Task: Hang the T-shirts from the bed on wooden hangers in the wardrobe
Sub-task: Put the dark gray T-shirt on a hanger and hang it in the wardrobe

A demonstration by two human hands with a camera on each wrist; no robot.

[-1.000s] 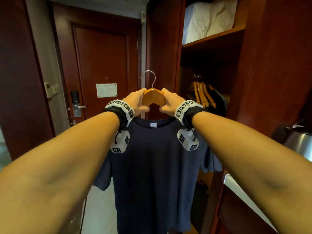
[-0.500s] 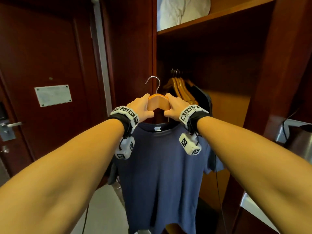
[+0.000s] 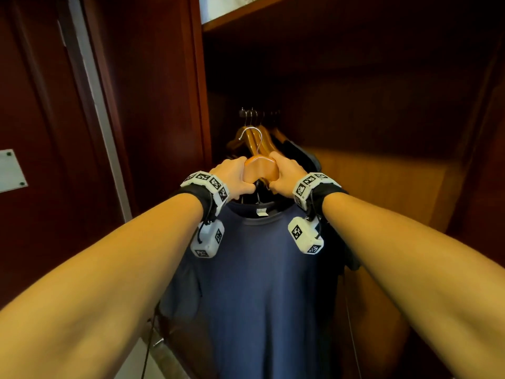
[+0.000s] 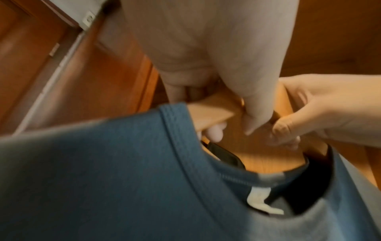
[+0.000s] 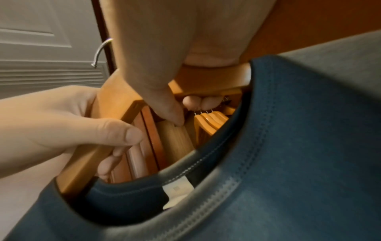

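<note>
A navy T-shirt (image 3: 267,283) hangs on a wooden hanger (image 3: 261,166) with a metal hook (image 3: 251,132). My left hand (image 3: 235,175) and right hand (image 3: 287,173) each grip the hanger's top on either side of the hook. I hold it in the wardrobe opening, just in front of and below the rail (image 3: 259,113). In the left wrist view my left hand (image 4: 230,128) wraps the wood (image 4: 210,114) above the collar (image 4: 177,146). In the right wrist view my right hand (image 5: 181,106) does the same.
Several empty wooden hangers (image 3: 269,140) and a dark garment (image 3: 303,157) hang on the rail behind the hook. A shelf (image 3: 273,17) with white bedding (image 3: 226,4) runs above. The wardrobe's side panel (image 3: 196,105) stands left, beside a door bearing a plate (image 3: 11,170).
I have turned right and come closer to the wardrobe. The hanger with the shirt has moved from in front of the door into the wardrobe opening, near the rail. Both grips are unchanged.
</note>
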